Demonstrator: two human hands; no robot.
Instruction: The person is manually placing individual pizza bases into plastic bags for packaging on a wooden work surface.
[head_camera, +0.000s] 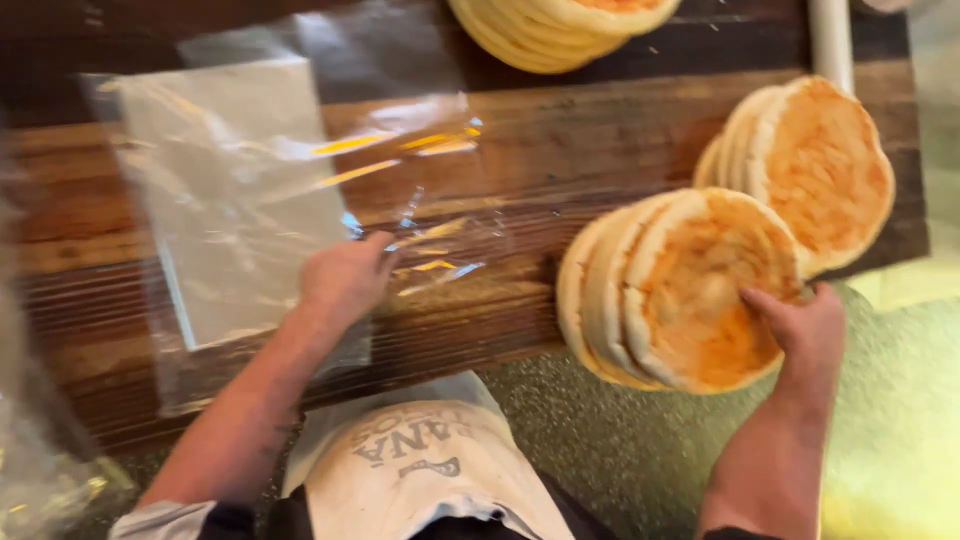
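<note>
On wood table (560, 150): L hand (345, 280) grip pinched on clear bags (240, 200), R hand (805, 335) grip around flatbread stack (680, 290).

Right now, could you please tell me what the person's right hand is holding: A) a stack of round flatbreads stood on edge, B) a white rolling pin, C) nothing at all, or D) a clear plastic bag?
A: the right hand grips a stack of round flatbreads stood on edge on the wooden table, while the left hand pinches a clear plastic bag.
</note>
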